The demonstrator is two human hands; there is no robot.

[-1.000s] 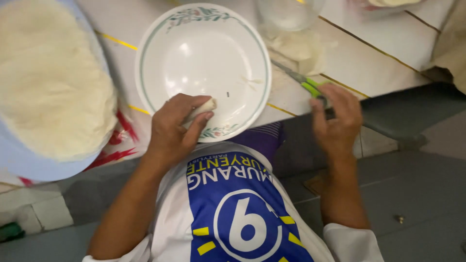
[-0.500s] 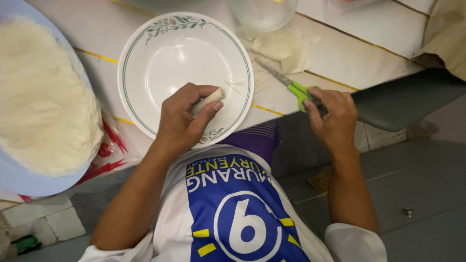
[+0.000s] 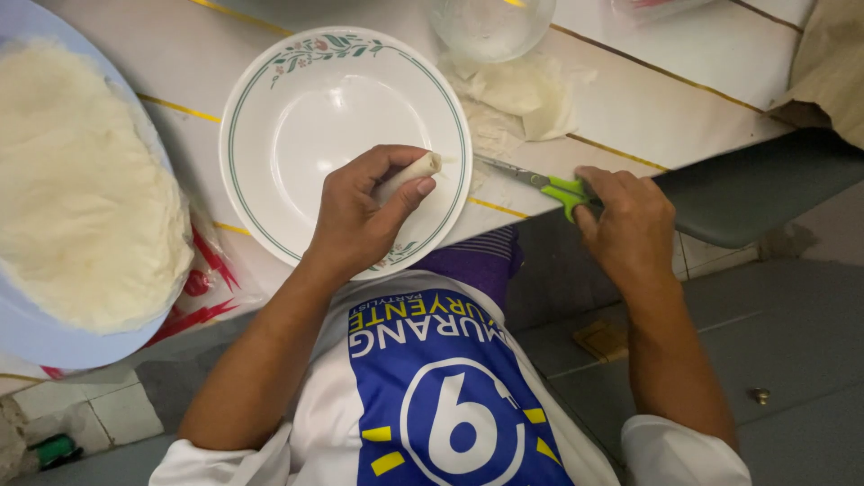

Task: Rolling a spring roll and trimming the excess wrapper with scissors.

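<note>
Nearest to me is the shirt (image 3: 432,396), white with a blue panel, filling the bottom of the view between both forearms. Nothing blocks either hand.

My left hand (image 3: 360,220) lies over the near rim of the plate (image 3: 270,117), its fingers curled and pinching a small pale roll (image 3: 416,169) between thumb and fingertips; the roll pokes out to the right, above the plate's right side. My right hand (image 3: 630,225) sits at the near edge of the table (image 3: 648,90), closed around the green handles of the scissors (image 3: 540,183), whose blades point left toward the plate, tips just beside its rim. I cannot tell whether the blades are parted.

The plate is white with a green line and leaf pattern, bare apart from the roll held over it. To the left, a blue dish (image 3: 36,324) holds a thick stack of pale wrappers (image 3: 81,180), resting on a red-printed plastic bag (image 3: 202,297). Farther off, crumpled wrapper scraps (image 3: 517,90) lie right of the plate, and beyond them stands a clear glass bowl (image 3: 490,22), its contents unclear from here.
</note>
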